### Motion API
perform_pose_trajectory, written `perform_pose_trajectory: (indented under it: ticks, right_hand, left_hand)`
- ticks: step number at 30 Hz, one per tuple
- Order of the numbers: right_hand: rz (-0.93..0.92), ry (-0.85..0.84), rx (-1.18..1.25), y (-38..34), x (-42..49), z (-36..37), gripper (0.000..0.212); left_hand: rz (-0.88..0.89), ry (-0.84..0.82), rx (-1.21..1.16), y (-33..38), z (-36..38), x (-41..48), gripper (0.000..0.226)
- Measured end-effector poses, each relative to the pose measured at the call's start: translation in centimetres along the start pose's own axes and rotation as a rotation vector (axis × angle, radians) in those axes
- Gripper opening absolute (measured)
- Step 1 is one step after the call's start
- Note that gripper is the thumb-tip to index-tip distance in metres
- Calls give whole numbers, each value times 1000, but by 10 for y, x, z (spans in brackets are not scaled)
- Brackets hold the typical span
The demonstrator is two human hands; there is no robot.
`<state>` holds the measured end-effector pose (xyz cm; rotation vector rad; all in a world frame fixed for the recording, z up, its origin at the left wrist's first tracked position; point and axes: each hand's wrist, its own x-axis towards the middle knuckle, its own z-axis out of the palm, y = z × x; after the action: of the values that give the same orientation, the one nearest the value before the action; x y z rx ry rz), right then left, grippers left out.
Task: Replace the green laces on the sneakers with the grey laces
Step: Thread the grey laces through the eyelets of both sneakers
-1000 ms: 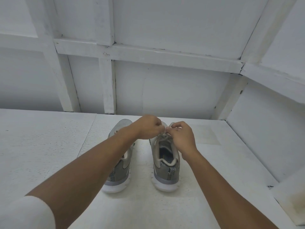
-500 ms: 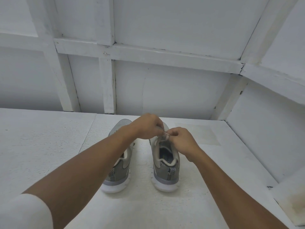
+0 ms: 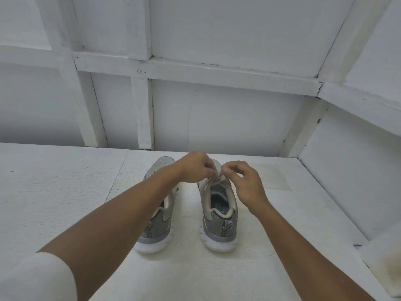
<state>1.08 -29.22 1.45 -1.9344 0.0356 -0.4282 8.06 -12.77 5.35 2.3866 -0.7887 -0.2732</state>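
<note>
Two grey sneakers with white soles stand side by side on the white surface, heels toward me. My left hand (image 3: 195, 168) reaches across the left sneaker (image 3: 158, 227) to the right sneaker (image 3: 219, 213) and pinches its pale grey lace (image 3: 217, 181) over the tongue. My right hand (image 3: 243, 183) pinches the same lace from the right, fingertips almost touching the left hand's. The lace ends between the fingers are mostly hidden. No green lace is in sight.
A white panelled wall (image 3: 217, 116) rises just behind the sneakers, and a second white wall (image 3: 351, 181) closes the right side. The white table surface (image 3: 54, 192) stretches to the left and toward me.
My right hand has lifted a little and spread its outer fingers while still pinching the lace. The left hand and both sneakers stay where they were.
</note>
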Motion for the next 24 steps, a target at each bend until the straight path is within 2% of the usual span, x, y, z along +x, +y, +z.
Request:
perform_pose_trajectory:
  ticks: [2,5,8,12,18,24]
  right_hand:
    - [143,16,123,-2,0,1,20]
    - [382,-91,533,-1,1,1,31]
    - [504,-190,830,0,1,-7,30]
    - [551,-187,876,4,4,-13,29]
    - [617,-132,733,33,0,-23,28]
    - [656,-136,978,46,-9,-28,19]
  left_hand:
    - [5,-3,0,1,1,0,17]
    - [1,-8,10,2,0,-1,18]
    - [1,-9,4,2,0,-1,18]
    - [10,4,-2,2,2,-3,20]
    - [-57,-21,41,-17,-10,-12,17]
    - [-97,-69,103,-27,-9,-18,16]
